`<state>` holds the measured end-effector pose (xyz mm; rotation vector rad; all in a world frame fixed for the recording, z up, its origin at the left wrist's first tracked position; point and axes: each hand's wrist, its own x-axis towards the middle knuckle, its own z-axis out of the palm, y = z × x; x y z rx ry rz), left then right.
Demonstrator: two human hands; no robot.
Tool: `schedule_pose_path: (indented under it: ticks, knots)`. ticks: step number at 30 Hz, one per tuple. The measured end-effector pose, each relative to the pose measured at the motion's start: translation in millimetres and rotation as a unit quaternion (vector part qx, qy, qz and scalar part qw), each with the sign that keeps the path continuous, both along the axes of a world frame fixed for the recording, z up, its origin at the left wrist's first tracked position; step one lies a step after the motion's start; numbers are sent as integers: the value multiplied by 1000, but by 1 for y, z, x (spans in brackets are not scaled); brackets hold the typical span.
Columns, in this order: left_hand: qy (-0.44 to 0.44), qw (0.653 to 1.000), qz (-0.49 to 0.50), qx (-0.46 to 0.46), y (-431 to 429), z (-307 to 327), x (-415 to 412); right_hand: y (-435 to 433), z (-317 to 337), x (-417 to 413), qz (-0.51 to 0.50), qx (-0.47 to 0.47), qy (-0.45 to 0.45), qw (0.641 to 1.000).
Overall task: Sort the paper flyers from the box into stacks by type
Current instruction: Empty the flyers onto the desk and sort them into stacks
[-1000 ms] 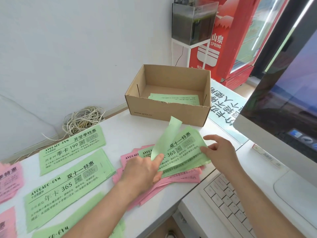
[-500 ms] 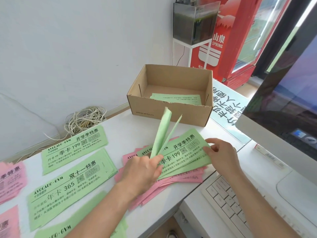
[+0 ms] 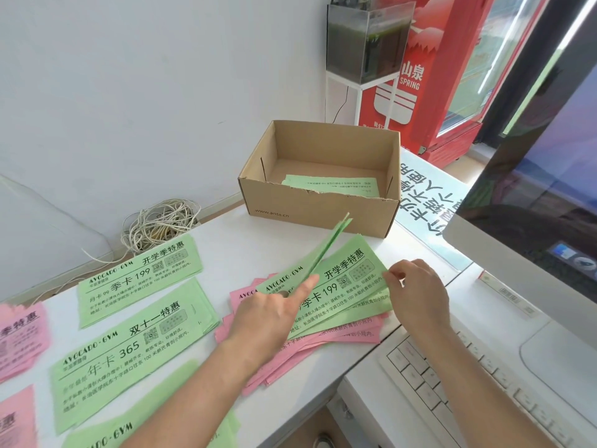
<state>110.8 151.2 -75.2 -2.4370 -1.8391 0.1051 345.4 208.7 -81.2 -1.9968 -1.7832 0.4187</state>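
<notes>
Centre frame: lifted green flyers [image 3: 327, 250] are gripped edge-up by the left hand [image 3: 268, 315]; the 199 flyer [image 3: 353, 284] atop the mixed pile [image 3: 323, 349] is pinched at its edge by the right hand [image 3: 418, 294]. Headings should be matched before stacking lower left.

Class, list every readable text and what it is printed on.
"www.anta.cn": cardboard box.
"AVOCADO·GYM 开学季特惠 季卡 199": far green stack.
"AVOCADO 开学季特惠 季卡 199": pile's top flyer.
"AVOCADO·GYM 双十一特惠 年卡 365": near green stack.
"山泉 SPRING": red cooler.
Fine print, pink flyers, blue sign: blurred or cropped.
</notes>
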Motion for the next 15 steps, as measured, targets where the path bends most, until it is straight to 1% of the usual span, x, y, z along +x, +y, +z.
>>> schedule_pose_path:
  ticks: [2, 4, 6, 9, 10, 11, 12, 14, 15]
  knots:
    - [-8, 999, 27, 27, 1, -2, -4, 0, 1, 1, 2, -14, -1, 1000]
    - [-23, 998, 52, 7, 1, -2, -5, 0, 2, 1, 4, -29, -2, 1000]
    - [-55, 997, 61, 1, -2, -2, -5, -1, 3, 0, 1, -40, -1, 999]
    - [-104, 992, 70, 22, -4, -3, -10, -1, 5, -1, -2, -27, 16, 1000]
    - [-111, 991, 72, 27, -4, -2, -10, 0, 5, -2, 6, -26, 42, 999]
    - [-113, 990, 74, 27, -4, -1, -10, 2, 8, -4, 13, -35, 89, 995]
    - [-109, 991, 77, 24, -4, 0, -11, 4, 11, -6, 14, -63, 157, 985]
    - [-115, 991, 67, 13, -4, 0, -12, 7, 13, -10, -2, -122, 286, 950]
    - [-119, 991, 59, 9, -5, 0, -14, 9, 15, -11, -12, -139, 323, 936]
